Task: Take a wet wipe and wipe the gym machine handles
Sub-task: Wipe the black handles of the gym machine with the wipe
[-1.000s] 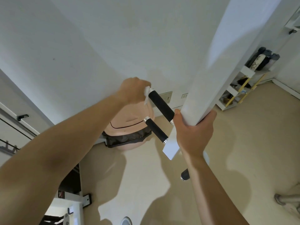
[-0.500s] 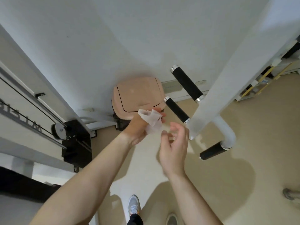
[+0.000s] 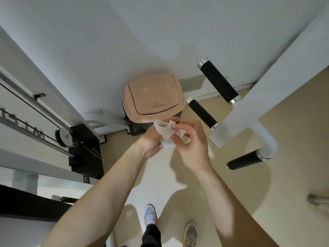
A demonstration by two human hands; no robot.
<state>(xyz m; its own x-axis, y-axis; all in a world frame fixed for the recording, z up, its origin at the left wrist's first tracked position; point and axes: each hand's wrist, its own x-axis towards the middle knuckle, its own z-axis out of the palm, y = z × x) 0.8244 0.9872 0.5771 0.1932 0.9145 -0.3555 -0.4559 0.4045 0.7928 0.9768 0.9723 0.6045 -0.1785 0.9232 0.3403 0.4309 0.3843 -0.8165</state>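
Observation:
A crumpled white wet wipe [image 3: 165, 132] sits between both of my hands in the middle of the view. My left hand [image 3: 153, 141] holds it from below, palm up. My right hand [image 3: 191, 145] pinches its right edge with thumb and forefinger. To the right, a white machine bar [image 3: 270, 91] carries three black foam handles: a long upper one [image 3: 219, 82], a shorter middle one [image 3: 202, 114] and a lower one [image 3: 246, 160] on a curved white tube. Neither hand touches a handle; the middle one is closest to my right hand.
A peach-coloured lidded bin [image 3: 153, 97] stands against the white wall just beyond my hands. At the left is a cable machine with a pulley [image 3: 65, 136], black cables and a black weight stack [image 3: 85, 150]. My grey shoes [image 3: 150, 214] stand on the beige floor.
My left hand came off the upper handle with the wipe and my right hand let go of the white bar. Both hands dropped and met at the wipe; the view tilted down.

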